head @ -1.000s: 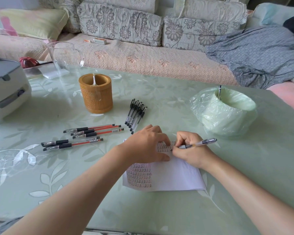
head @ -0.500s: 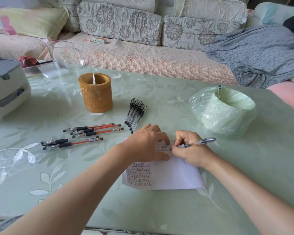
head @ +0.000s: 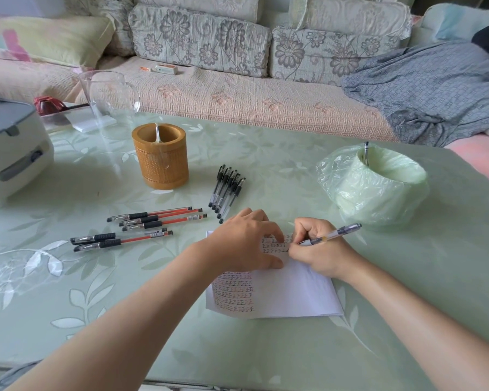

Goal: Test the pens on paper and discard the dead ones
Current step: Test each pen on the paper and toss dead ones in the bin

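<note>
A sheet of paper [head: 294,294] lies on the table [head: 124,320], its left part covered in rows of small written marks. The left hand [head: 246,241] rests on the paper's upper half, its fingers spread and pressing it flat, holding nothing. Just to its right, the right hand [head: 319,249] sits on the paper's top right corner, its fingers curled round a pen [head: 333,234]. The tip of the pen meets the paper by the topmost marks and the cap end points up and right.

Left of the paper, five red pens [head: 141,227] lie roughly side by side. Just beyond the paper's top edge sits a tight bunch of black pens [head: 227,190]. Beyond the paper to the right stands a bag-lined bin [head: 378,190] with one pen [head: 366,150] sticking up inside. Beyond the paper to the left stands a bamboo cup [head: 160,159], and farther that way a glass jug [head: 110,94] and a white appliance [head: 9,145]. A sofa [head: 237,94] runs behind them all.
</note>
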